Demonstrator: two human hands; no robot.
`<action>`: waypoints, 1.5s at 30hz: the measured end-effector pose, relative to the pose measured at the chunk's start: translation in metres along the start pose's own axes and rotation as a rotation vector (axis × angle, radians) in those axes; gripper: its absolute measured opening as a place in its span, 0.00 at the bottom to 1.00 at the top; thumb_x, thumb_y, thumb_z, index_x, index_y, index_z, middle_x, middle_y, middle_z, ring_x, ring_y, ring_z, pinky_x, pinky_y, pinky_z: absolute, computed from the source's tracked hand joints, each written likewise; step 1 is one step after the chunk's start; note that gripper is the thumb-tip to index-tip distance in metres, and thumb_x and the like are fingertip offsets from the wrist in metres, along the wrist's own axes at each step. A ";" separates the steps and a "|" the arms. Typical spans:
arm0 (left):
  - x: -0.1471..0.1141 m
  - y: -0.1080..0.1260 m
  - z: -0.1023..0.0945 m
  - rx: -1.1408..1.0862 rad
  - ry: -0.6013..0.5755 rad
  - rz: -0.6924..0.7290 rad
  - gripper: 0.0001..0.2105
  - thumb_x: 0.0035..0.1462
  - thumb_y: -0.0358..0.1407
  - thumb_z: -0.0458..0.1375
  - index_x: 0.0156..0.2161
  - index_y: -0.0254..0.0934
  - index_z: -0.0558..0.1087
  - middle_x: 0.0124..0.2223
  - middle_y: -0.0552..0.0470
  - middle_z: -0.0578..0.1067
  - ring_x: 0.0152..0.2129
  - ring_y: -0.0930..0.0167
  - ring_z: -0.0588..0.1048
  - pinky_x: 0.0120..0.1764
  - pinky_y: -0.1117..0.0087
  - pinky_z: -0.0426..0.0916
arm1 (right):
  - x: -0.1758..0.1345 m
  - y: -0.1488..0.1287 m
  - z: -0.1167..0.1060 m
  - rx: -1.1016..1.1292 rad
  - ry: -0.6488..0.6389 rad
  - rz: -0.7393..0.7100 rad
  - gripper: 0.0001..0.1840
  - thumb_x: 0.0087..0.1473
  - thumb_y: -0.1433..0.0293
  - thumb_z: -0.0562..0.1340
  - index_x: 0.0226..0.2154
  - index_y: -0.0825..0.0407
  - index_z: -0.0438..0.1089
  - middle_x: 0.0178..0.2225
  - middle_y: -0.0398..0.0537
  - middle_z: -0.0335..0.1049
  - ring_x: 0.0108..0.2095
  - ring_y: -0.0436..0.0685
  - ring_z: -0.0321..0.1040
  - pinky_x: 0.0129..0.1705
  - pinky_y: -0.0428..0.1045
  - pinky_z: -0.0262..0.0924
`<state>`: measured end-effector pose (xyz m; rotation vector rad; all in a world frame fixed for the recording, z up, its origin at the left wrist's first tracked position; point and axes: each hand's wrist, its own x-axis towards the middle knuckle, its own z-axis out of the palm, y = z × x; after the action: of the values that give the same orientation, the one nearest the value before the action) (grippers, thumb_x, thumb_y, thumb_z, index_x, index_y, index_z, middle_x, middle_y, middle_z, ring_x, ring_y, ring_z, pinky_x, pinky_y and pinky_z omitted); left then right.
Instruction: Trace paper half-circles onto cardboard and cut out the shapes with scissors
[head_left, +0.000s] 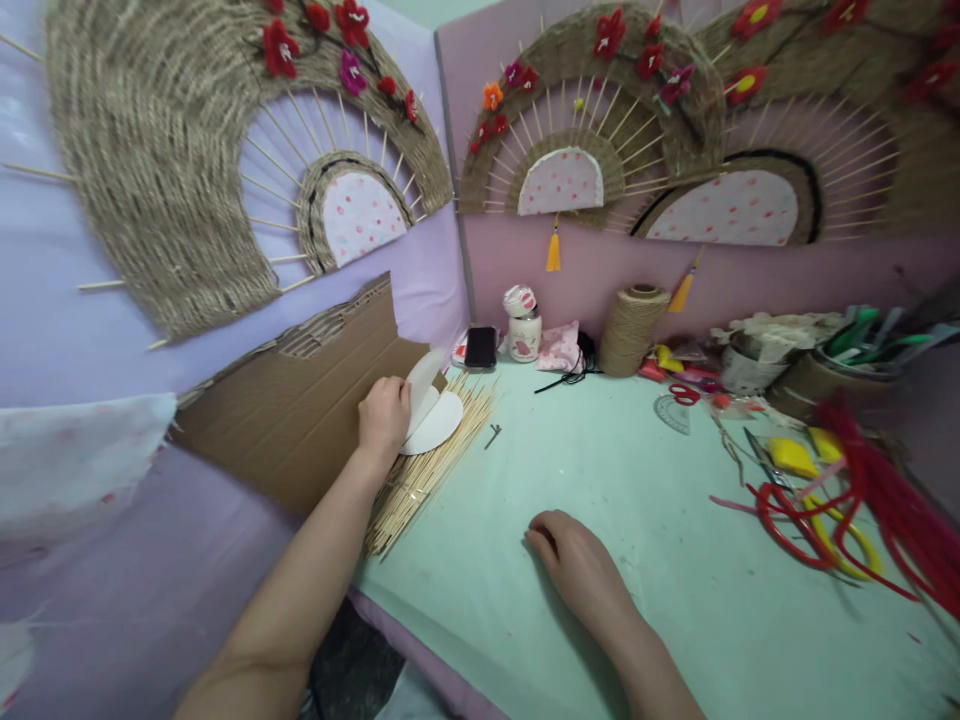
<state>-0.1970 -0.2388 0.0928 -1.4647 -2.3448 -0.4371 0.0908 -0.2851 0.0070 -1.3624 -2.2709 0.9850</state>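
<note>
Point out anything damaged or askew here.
The cardboard beside the left hand looks damaged: its top edge is ragged, and a patch of outer layer is missing there, exposing the ribbed inside.

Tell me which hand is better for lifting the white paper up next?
Left, I think. The left hand is holding the white paper near the sticks. The right hand is farther away, by the green table.
</note>
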 end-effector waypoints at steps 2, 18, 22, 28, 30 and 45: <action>-0.009 0.004 -0.005 -0.064 0.054 0.046 0.15 0.63 0.39 0.44 0.40 0.37 0.72 0.40 0.47 0.75 0.36 0.68 0.72 0.37 0.70 0.63 | 0.000 0.000 0.001 0.000 -0.002 0.000 0.13 0.59 0.66 0.50 0.30 0.51 0.67 0.32 0.47 0.70 0.33 0.56 0.66 0.34 0.50 0.55; -0.110 -0.005 0.022 -0.333 0.242 0.430 0.08 0.60 0.31 0.52 0.36 0.37 0.74 0.31 0.50 0.75 0.28 0.72 0.73 0.34 0.71 0.65 | 0.064 -0.081 -0.025 -0.015 0.257 -0.315 0.11 0.60 0.65 0.53 0.35 0.51 0.70 0.34 0.48 0.70 0.34 0.55 0.67 0.37 0.48 0.58; -0.110 -0.016 0.022 -0.362 0.275 0.444 0.07 0.59 0.29 0.53 0.38 0.37 0.74 0.32 0.49 0.76 0.30 0.72 0.74 0.36 0.70 0.66 | 0.151 -0.120 -0.012 -0.207 0.291 -0.546 0.10 0.59 0.74 0.55 0.41 0.53 0.71 0.40 0.51 0.68 0.40 0.55 0.66 0.41 0.48 0.58; -0.117 -0.024 0.021 -0.449 0.267 0.412 0.08 0.59 0.29 0.52 0.38 0.38 0.74 0.32 0.49 0.76 0.30 0.71 0.74 0.36 0.69 0.69 | 0.228 -0.136 0.024 -0.457 0.056 -0.830 0.15 0.57 0.76 0.59 0.46 0.47 0.70 0.48 0.48 0.66 0.45 0.54 0.63 0.38 0.46 0.56; -0.117 -0.027 0.021 -0.476 0.272 0.394 0.09 0.59 0.29 0.52 0.39 0.38 0.74 0.32 0.48 0.76 0.31 0.71 0.75 0.36 0.69 0.70 | 0.235 -0.136 0.028 -0.495 0.031 -0.862 0.14 0.56 0.75 0.60 0.44 0.48 0.71 0.48 0.48 0.66 0.45 0.54 0.62 0.37 0.46 0.55; -0.116 -0.036 0.022 -0.479 0.226 0.405 0.08 0.59 0.28 0.53 0.40 0.37 0.72 0.34 0.49 0.76 0.31 0.71 0.75 0.36 0.69 0.69 | 0.242 -0.134 0.027 -0.631 0.015 -0.975 0.09 0.60 0.71 0.57 0.38 0.53 0.72 0.37 0.51 0.68 0.40 0.56 0.59 0.35 0.48 0.52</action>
<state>-0.1847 -0.3371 0.0196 -1.9247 -1.7767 -1.0346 -0.1319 -0.1280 0.0626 -0.2345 -2.8223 -0.0705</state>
